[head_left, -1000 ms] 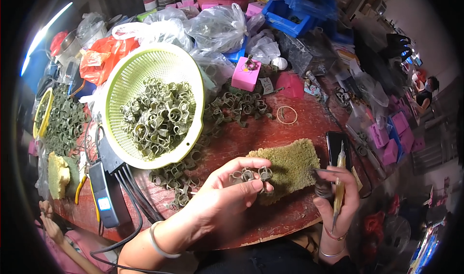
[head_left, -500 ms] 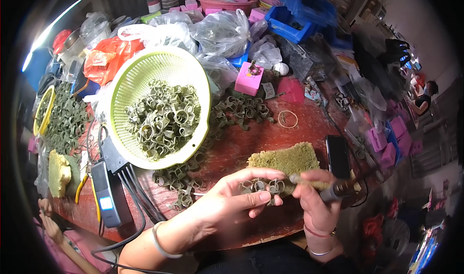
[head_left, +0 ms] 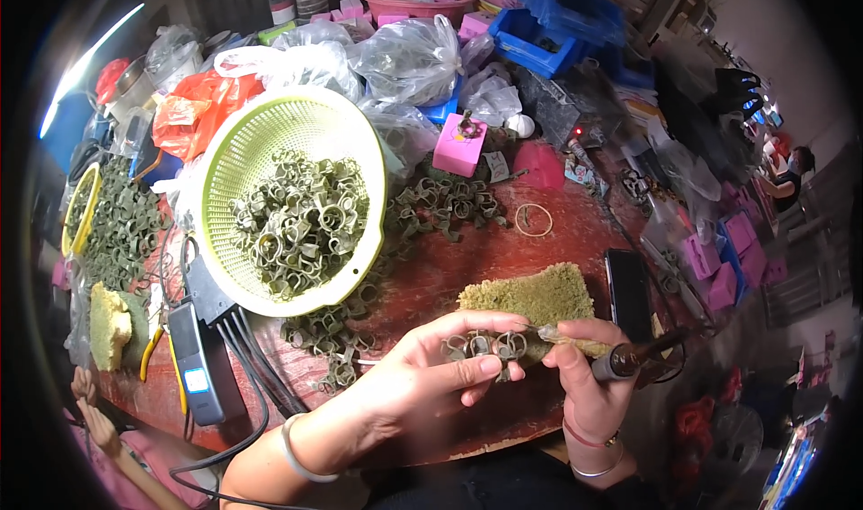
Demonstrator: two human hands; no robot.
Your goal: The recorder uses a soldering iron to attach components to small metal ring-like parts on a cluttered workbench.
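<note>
My left hand (head_left: pixel 440 366) holds several small grey-green rings (head_left: pixel 485 345) in a row between thumb and fingers. A pen-shaped tool (head_left: pixel 618 363), yellowish toward the front and dark at the back, is gripped in my right hand (head_left: pixel 593 398). Its narrow tip is close to the rightmost ring; whether they touch I cannot tell. Just beyond my hands lies a rough yellow-green sponge-like block (head_left: pixel 530 294). A pale yellow-green plastic colander (head_left: pixel 225 159) to the left contains many similar rings (head_left: pixel 301 222), and loose ones (head_left: pixel 449 203) are scattered around it.
A black phone (head_left: pixel 627 290) lies right of the block. Left stand a grey device (head_left: pixel 202 366) with cables and yellow-handled pliers (head_left: pixel 151 353). A pink block (head_left: pixel 459 145), plastic bags (head_left: pixel 413 56) and blue bins (head_left: pixel 539 43) fill the back. Another person's hands (head_left: pixel 97 416) show lower left.
The right hand and its tool have shifted slightly, the dark rear part now showing more sharply. My left hand keeps the rings in nearly the same place.
</note>
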